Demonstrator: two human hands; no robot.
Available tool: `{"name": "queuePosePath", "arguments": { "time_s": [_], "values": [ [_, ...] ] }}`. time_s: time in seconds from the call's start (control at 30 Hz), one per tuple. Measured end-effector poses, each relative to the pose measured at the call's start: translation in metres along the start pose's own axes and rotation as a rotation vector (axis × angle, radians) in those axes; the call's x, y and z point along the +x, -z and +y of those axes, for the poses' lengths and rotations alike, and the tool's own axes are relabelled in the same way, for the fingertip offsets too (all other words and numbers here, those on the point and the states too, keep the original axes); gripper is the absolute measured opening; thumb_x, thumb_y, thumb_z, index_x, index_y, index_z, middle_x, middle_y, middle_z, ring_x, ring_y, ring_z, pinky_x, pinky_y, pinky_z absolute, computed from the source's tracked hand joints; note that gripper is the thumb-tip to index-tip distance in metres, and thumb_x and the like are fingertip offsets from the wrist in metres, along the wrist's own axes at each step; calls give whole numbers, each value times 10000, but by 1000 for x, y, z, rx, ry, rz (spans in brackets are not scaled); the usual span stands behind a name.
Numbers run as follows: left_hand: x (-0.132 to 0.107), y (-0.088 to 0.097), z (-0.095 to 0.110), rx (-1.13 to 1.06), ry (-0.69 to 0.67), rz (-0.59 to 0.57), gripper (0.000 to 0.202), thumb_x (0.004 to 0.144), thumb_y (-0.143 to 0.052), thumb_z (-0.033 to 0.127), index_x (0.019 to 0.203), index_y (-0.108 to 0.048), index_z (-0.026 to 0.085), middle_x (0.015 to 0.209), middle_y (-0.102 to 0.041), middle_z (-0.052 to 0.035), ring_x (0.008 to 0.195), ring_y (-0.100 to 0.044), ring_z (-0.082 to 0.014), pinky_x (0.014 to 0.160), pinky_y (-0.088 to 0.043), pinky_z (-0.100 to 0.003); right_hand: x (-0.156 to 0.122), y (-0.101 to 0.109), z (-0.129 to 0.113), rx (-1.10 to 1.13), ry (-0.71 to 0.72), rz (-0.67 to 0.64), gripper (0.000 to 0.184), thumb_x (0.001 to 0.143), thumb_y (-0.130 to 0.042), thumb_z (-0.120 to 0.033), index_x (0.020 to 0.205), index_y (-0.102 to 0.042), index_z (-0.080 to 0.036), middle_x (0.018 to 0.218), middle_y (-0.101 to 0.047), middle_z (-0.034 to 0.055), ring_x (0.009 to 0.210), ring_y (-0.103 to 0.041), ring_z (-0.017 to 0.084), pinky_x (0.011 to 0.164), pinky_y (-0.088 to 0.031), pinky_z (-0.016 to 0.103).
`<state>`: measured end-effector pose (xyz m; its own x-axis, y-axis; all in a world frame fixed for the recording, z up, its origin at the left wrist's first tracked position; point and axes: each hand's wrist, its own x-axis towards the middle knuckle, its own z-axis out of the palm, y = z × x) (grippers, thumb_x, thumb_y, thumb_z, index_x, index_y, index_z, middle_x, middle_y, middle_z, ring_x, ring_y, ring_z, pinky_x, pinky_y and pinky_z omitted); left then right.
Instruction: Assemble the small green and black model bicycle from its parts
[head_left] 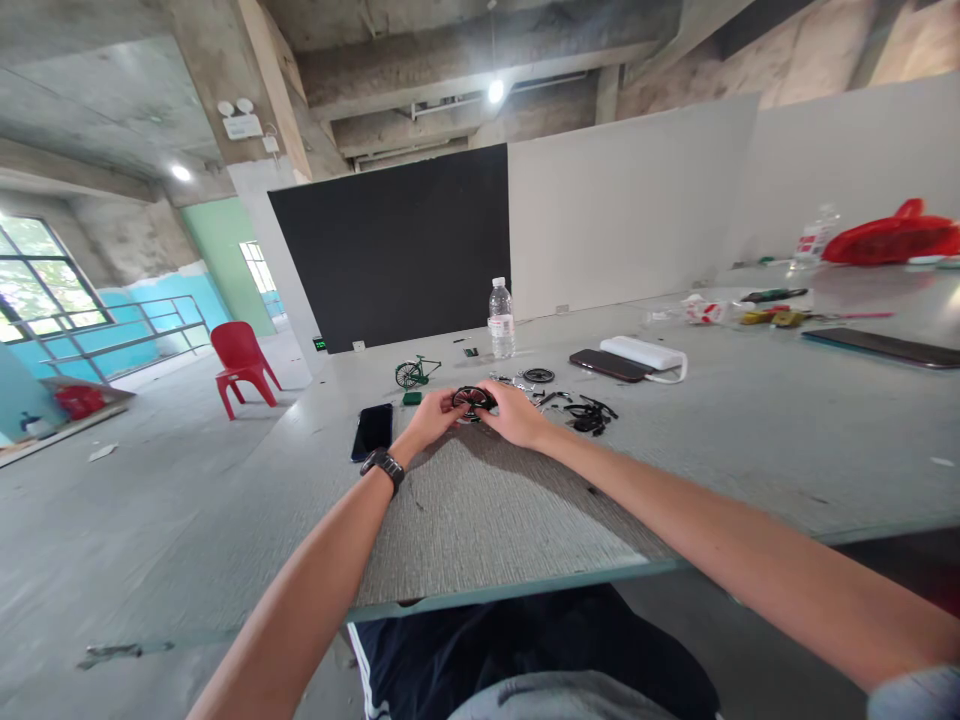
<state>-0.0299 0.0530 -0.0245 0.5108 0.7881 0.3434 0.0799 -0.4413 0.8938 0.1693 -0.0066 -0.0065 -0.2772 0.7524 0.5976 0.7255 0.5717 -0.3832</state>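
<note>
Between both hands, just above the table, is a small black spoked toy bicycle wheel [472,398]. My left hand [433,418], with a dark watch on its wrist, grips the wheel's left side. On the opposite rim, my right hand [514,415] pinches it between thumb and fingers. Past the hands lies another black wheel [538,375], flat on the table. Small black frame parts [591,414] are heaped to the right of my right hand. A green model bicycle part with one wheel [415,373] stands beyond my left hand, near a small green block [412,398].
A dark phone [373,432] lies left of my left hand. Behind the parts stands a water bottle [501,320]. Another phone [611,364] and a white power bank [643,353] with a cable sit to the right. The table's front edge [525,583] runs close to my body.
</note>
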Motion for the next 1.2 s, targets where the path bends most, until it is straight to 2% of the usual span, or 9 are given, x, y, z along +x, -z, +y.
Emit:
{"name": "queuePosePath", "arguments": {
  "time_s": [0.13,0.3,0.6,0.9,1.07,1.2],
  "values": [
    [0,-1,1,12,-2,14,259,868,-778,286,1042,-734,100,991,-767,-114,792,-679,-169,662,-553,-262,0,-1,0,-4,11,7,198,897,-683,-156,1087,-634,-181,1061,-735,106,943,-694,253,814,-509,363],
    [0,-1,0,0,-17,7,233,877,-764,275,1032,-729,104,962,-762,-104,775,-671,-157,653,-530,-245,-1,-1,0,13,37,20,255,897,-672,-128,1145,-640,-180,1162,-723,135,1067,-693,275,929,-535,417],
    [0,0,0,-3,23,-5,274,873,-783,347,992,-739,104,930,-767,-111,756,-701,-171,677,-531,-269,-1,-3,3,24,69,58,307,893,-644,-119,1188,-637,-204,1201,-690,131,1170,-664,288,1019,-536,477],
    [0,-2,4,45,17,43,207,917,-715,302,1008,-733,116,932,-770,-104,740,-711,-175,646,-517,-261,-1,-3,3,-14,31,89,312,904,-651,-153,1209,-611,-204,1232,-640,140,1066,-679,267,960,-556,448],
    [0,-2,4,87,3,83,157,930,-692,267,987,-737,128,924,-779,-95,733,-699,-164,640,-496,-251,1,-4,8,5,-10,127,326,866,-678,-132,1175,-608,-208,1221,-630,125,952,-693,234,923,-580,438],
    [0,-2,2,101,-2,122,114,919,-693,234,956,-736,136,905,-775,-88,710,-674,-156,638,-489,-254,2,-5,11,59,-11,149,325,845,-666,-89,1141,-604,-208,1220,-620,121,955,-697,226,917,-598,432]
  ]
}}
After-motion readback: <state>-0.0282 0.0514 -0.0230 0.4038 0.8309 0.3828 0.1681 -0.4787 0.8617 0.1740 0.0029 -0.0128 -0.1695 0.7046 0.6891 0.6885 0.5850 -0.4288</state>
